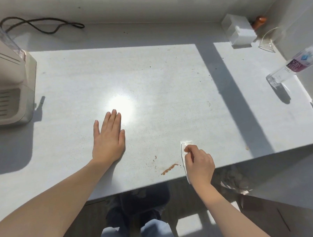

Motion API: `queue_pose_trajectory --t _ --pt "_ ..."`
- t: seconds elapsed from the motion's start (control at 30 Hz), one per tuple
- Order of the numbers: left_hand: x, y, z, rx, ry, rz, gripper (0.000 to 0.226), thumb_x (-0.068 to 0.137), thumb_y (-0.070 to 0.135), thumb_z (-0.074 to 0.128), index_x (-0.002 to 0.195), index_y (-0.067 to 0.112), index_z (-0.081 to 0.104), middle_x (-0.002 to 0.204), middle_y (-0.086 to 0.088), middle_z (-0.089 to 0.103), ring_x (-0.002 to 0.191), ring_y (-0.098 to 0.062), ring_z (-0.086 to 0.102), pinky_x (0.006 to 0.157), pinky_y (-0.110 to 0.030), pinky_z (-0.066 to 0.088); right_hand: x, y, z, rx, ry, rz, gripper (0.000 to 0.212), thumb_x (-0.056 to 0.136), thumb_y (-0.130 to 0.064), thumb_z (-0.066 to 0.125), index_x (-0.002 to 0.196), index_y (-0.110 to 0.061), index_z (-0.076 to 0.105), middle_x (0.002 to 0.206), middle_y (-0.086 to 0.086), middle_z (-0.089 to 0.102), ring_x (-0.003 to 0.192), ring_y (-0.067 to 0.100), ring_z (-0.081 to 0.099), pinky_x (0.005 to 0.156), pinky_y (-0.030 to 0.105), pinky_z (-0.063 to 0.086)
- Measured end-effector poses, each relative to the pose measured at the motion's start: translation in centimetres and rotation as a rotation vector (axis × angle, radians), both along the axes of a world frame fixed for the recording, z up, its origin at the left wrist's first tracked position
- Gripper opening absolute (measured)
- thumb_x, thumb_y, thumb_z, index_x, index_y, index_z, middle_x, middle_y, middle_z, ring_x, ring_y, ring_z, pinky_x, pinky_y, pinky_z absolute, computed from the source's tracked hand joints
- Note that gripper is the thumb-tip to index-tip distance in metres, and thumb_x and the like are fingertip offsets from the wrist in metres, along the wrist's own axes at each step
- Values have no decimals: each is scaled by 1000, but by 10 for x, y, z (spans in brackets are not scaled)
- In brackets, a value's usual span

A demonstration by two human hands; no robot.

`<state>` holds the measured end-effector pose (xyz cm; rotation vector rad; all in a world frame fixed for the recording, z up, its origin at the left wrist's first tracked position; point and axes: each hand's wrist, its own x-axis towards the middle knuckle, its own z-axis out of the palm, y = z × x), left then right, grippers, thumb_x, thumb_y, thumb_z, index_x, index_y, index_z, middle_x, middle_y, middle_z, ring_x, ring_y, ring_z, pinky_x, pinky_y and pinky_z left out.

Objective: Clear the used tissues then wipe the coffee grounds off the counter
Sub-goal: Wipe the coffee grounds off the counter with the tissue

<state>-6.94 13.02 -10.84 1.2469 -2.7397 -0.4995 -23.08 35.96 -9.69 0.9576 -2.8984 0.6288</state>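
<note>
Grounds (169, 168) lie just left of right hand (200, 165) pinching tissue (184, 146).

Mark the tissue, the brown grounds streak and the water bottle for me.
tissue (184, 146): head view, on the white corner showing above the right hand's fingers.
brown grounds streak (169, 169): head view, middle of the streak by the counter's front edge.
water bottle (294, 64): head view, on the label.
</note>
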Motion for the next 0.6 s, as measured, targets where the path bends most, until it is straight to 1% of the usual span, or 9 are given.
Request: queue_pose_trajectory --t 0.23,0.37,0.43,0.5,0.6 --pt "0 0 2 13 10 -17 56 99 28 25 152 14 11 162 -1 6 149 -15 -1 119 -47 -5 44 -28 3 4 -48 -148 20 78 -1 67 81 -21 65 51 -2 56 44 18 45 49 25 37" --pt "1 -1 2 -1 4 -20 56 99 28 25 152 13 12 161 -3 10 149 -17 3 118 -48 -2 81 -61 4 5 -89 -210 19 80 -4 65 82 -23 66 53 -2 59 47 16 39 52 25 33" --pt "1 -1 2 -2 -1 -23 56 99 28 26 152 13 13 161 -3 11 149 -18 4 118 -48 -1 93 -73 3 18 -150 -259 18 84 -8 59 87 -25 66 58 -3 60 51 16 43 54 26 32" --pt "2 -2 1 5 3 -27 56 99 29 25 152 13 12 161 -3 10 149 -18 4 118 -49 -1 93 -77 3 63 -219 -263 19 89 -14 52 93 -27 64 62 -4 61 56 16 49 55 27 33" --pt "3 -3 1 30 21 -33 57 99 29 25 152 14 11 162 -2 8 149 -17 2 119 -49 -2 87 -70 11 124 -291 -165 21 94 -19 42 98 -32 57 66 -8 59 60 14 54 52 28 34"
